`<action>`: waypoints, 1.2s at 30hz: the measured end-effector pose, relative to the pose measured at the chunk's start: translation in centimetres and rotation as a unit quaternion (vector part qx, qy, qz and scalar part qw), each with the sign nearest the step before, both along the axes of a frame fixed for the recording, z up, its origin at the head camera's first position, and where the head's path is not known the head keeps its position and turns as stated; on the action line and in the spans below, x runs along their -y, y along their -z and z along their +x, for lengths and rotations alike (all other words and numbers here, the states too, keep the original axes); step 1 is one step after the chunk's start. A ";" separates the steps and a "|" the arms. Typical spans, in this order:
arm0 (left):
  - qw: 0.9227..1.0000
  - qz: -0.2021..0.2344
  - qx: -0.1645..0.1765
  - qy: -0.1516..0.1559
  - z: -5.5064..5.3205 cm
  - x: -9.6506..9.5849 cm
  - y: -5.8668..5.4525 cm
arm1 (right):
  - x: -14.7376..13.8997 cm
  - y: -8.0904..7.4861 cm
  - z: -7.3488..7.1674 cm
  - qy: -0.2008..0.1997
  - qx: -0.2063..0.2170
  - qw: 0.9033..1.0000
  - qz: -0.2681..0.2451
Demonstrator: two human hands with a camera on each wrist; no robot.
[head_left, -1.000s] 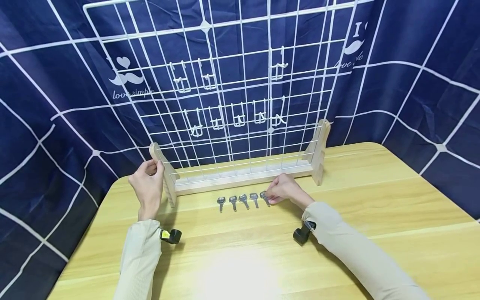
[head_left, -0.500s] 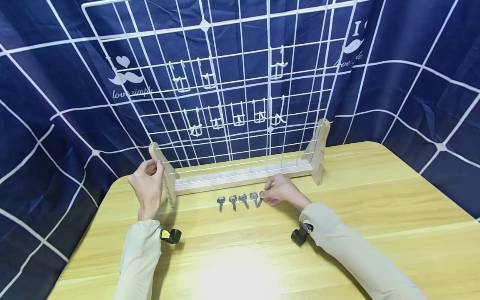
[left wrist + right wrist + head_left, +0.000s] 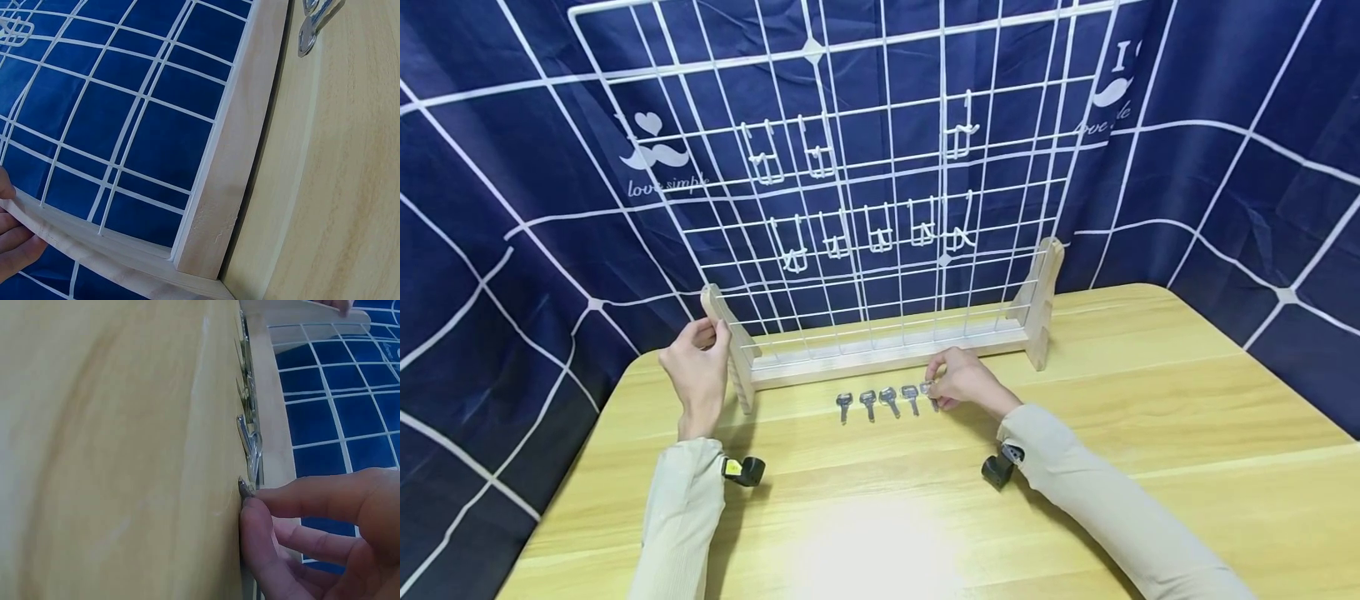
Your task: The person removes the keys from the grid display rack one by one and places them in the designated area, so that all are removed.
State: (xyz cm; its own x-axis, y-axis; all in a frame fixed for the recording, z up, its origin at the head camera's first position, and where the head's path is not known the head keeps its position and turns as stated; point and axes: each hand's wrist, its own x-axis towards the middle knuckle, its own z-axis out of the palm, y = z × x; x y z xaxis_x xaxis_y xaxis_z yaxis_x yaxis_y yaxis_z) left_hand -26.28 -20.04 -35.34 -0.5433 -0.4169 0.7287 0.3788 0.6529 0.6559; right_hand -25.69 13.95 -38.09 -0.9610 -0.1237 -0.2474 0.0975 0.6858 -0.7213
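Several silver keys lie in a row on the wooden table; the one at the row's left end is a key [image 3: 844,407] with a dark head. My right hand [image 3: 964,381] pinches the rightmost key [image 3: 927,388] between thumb and forefinger, low at the tabletop; in the right wrist view only the tip of that key [image 3: 243,487] shows past the fingertips. My left hand [image 3: 697,367] grips the left wooden upright [image 3: 730,333] of a white wire grid rack [image 3: 891,158]. In the left wrist view its thumb and fingers [image 3: 22,247] lie on either side of that upright.
Behind the keys runs the rack's wooden base bar [image 3: 887,357], with a right upright [image 3: 1042,292] at its far end. White wire hooks [image 3: 880,237] hang on the grid in two rows. A dark blue curtain [image 3: 1225,208] encloses the back and sides of the table [image 3: 1112,417].
The rightmost key has swung in my right fingers, its lower end first toward the neighbouring key, then back away from it. My right hand has shifted slightly left. My left hand stays at the upright.
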 end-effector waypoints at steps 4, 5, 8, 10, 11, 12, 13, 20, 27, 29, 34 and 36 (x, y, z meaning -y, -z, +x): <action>1.000 0.002 0.000 0.002 -0.1 0.0 0.1 | -0.2 0.0 0.0 0.001 0.002 1.000 -0.012; 1.000 0.003 -0.001 0.001 -0.1 0.0 0.1 | -0.2 0.1 0.0 0.002 0.003 1.000 -0.013; 1.000 0.002 -0.001 0.001 -0.1 0.0 0.1 | -0.2 0.1 0.0 0.002 0.004 1.000 -0.012; 1.000 0.003 0.001 0.002 -0.1 0.0 0.1 | -0.2 0.0 0.0 0.004 0.007 1.000 -0.012; 1.000 0.003 0.002 0.002 -0.1 0.0 0.1 | -0.2 0.1 0.0 0.002 0.007 1.000 -0.012; 1.000 0.004 0.003 0.003 -0.1 0.0 0.1 | -0.2 0.1 0.1 0.002 0.007 1.000 -0.012; 1.000 0.004 0.003 0.004 -0.1 0.0 0.1 | -0.3 0.1 0.1 0.002 0.008 1.000 -0.011; 1.000 0.007 0.003 0.006 -0.2 0.1 0.1 | -0.4 0.0 0.1 0.008 0.015 1.000 -0.024; 1.000 0.009 0.003 0.007 -0.2 0.1 0.1 | -0.4 0.1 0.3 0.009 0.025 0.998 -0.059; 1.000 0.009 0.003 0.006 -0.2 0.1 0.2 | -0.4 0.1 0.3 0.009 0.026 0.998 -0.064; 1.000 0.008 0.001 0.006 -0.2 0.2 0.2 | -0.4 0.3 0.2 0.012 0.027 0.997 -0.074; 1.000 0.007 0.002 0.006 -0.2 0.2 0.3 | -0.4 0.4 0.2 0.013 0.030 0.996 -0.081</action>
State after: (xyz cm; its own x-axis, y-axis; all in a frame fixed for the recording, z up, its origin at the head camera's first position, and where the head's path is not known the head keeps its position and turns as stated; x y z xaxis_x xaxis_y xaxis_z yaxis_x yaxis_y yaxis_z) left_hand -26.50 -20.22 -35.59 -0.5508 -0.4209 0.7208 0.3837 0.6392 0.6665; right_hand -25.53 14.40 -38.50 -0.9483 -0.1426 -0.2837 0.1596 0.5583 -0.8141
